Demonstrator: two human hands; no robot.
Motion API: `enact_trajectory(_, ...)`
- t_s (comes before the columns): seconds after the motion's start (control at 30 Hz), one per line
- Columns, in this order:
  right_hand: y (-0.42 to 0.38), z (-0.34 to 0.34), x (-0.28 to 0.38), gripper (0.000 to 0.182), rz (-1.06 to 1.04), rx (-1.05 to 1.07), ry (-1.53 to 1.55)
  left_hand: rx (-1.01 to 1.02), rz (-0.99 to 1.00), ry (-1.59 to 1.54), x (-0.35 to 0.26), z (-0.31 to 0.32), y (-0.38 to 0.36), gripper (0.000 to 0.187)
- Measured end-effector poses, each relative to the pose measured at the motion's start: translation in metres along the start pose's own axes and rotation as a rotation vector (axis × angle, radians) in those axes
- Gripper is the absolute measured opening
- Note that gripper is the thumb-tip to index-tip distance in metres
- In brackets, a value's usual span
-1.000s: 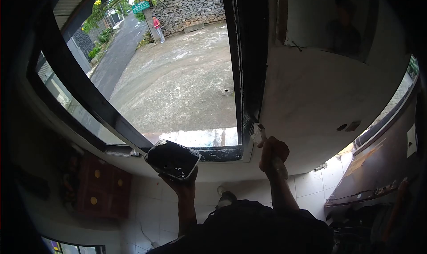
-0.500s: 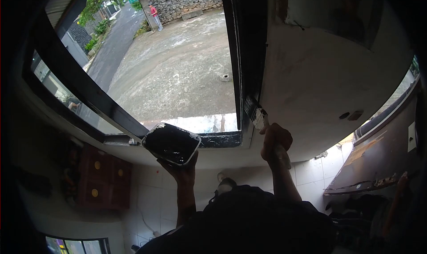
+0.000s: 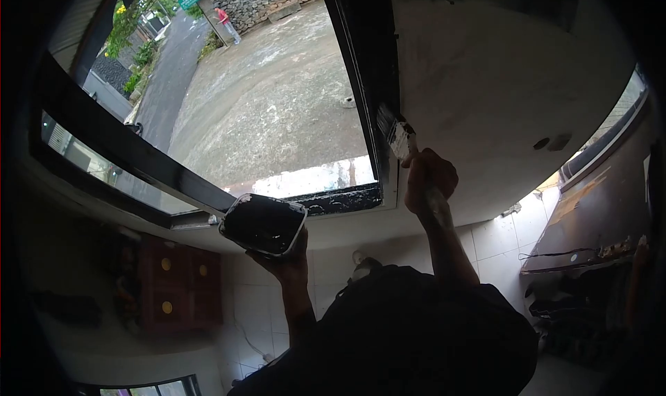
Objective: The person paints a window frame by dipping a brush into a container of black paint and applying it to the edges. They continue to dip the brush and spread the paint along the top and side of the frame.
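My left hand (image 3: 291,260) holds a paint container (image 3: 263,222) from below, its rim smeared white and its inside coated with black paint. It is at the lower corner of the window opening. My right hand (image 3: 431,177) is wrapped round the handle of a paintbrush (image 3: 400,139) whose metal band is splashed with white and black. The dark bristles rest against the black window frame (image 3: 371,97) on its right side. Wet black shine shows along the bottom rail of the frame.
An opened window sash (image 3: 139,156) slants to the left. Beside the frame is a pale wall (image 3: 485,104). A brown cabinet (image 3: 182,285) stands at lower left, a dark brown panel (image 3: 590,215) at right. Outside, a person in red (image 3: 223,20) stands near a stone wall.
My right hand and the paintbrush have moved up along the frame. The head view has shifted slightly. The paint container stays in my left hand near the window corner.
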State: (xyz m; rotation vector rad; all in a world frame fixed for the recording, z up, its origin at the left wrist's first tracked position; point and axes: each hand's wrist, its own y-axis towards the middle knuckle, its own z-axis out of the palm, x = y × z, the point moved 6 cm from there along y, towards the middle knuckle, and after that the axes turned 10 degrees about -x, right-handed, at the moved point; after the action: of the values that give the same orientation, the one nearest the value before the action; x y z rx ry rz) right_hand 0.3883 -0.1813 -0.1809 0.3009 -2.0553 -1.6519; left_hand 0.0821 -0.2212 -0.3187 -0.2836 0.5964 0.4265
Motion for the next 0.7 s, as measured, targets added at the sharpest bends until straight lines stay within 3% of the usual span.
enact_trajectory(0.17,0.011,-0.005,-0.003,0.018,0.191,-0.085,0.215,0.006,-0.059,-0.067,0.002,-0.008,0.005,0.085)
enact_trajectory(0.3,0.008,0.0,0.0,0.021,0.128,-0.022,0.121,0.014,-0.042,-0.042,0.003,-0.003,0.003,0.084)
enact_trajectory(0.4,0.008,0.0,0.0,0.019,0.133,-0.121,0.389,-0.012,0.109,0.196,-0.003,-0.006,0.005,0.084)
enact_trajectory(0.47,0.007,-0.003,0.004,0.016,0.041,-0.125,0.227,0.043,-0.058,-0.066,-0.001,0.0,0.001,0.083)
enact_trajectory(0.57,0.002,0.005,-0.001,0.014,0.101,-0.039,0.471,0.005,-0.081,-0.073,-0.001,-0.006,0.004,0.084)
enact_trajectory(0.7,-0.006,0.006,0.0,0.013,0.218,-0.079,0.441,-0.012,-0.052,-0.062,-0.002,0.0,0.001,0.084)
